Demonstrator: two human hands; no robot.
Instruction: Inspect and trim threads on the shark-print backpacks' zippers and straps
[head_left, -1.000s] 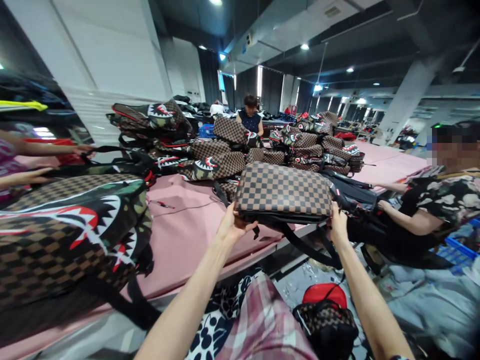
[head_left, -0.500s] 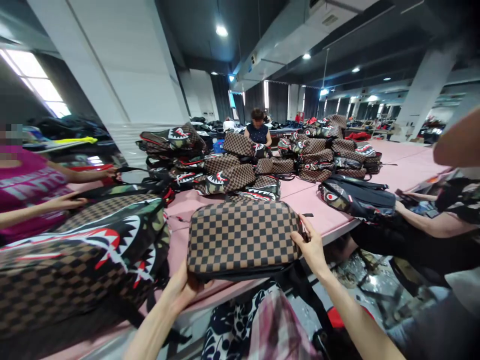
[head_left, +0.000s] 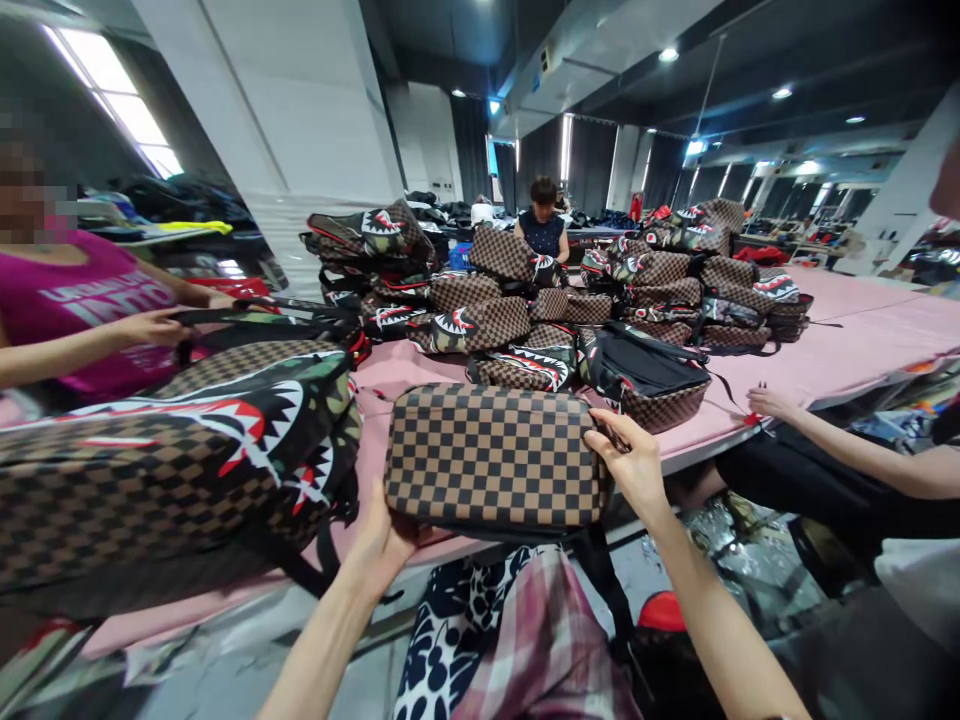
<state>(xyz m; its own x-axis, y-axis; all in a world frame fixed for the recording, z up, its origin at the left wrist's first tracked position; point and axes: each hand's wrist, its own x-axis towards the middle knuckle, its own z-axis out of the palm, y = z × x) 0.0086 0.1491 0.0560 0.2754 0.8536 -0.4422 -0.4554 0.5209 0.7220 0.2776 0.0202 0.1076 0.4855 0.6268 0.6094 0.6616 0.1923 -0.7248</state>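
Observation:
A brown-and-black checkered backpack (head_left: 491,455) is held at the near edge of the pink table, its flat checkered base turned toward me. My left hand (head_left: 386,540) grips its lower left corner, the fingers hidden underneath. At the upper right corner, my right hand (head_left: 626,460) pinches the side with thumb and fingers. Black straps hang below the bag on the right. Close on my left lies a large checkered backpack (head_left: 172,480) with a shark-mouth print and camouflage panels.
Piles of similar backpacks (head_left: 480,325) stand across the pink table (head_left: 862,330). A dark backpack (head_left: 649,375) lies just beyond mine. A co-worker in a magenta top (head_left: 97,300) handles a bag at left; another co-worker's hand (head_left: 776,403) reaches over the table edge at right.
The co-worker at right has let go of the dark backpack, which now lies farther left against the pile. My view has shifted slightly; both my hands still hold the checkered backpack.

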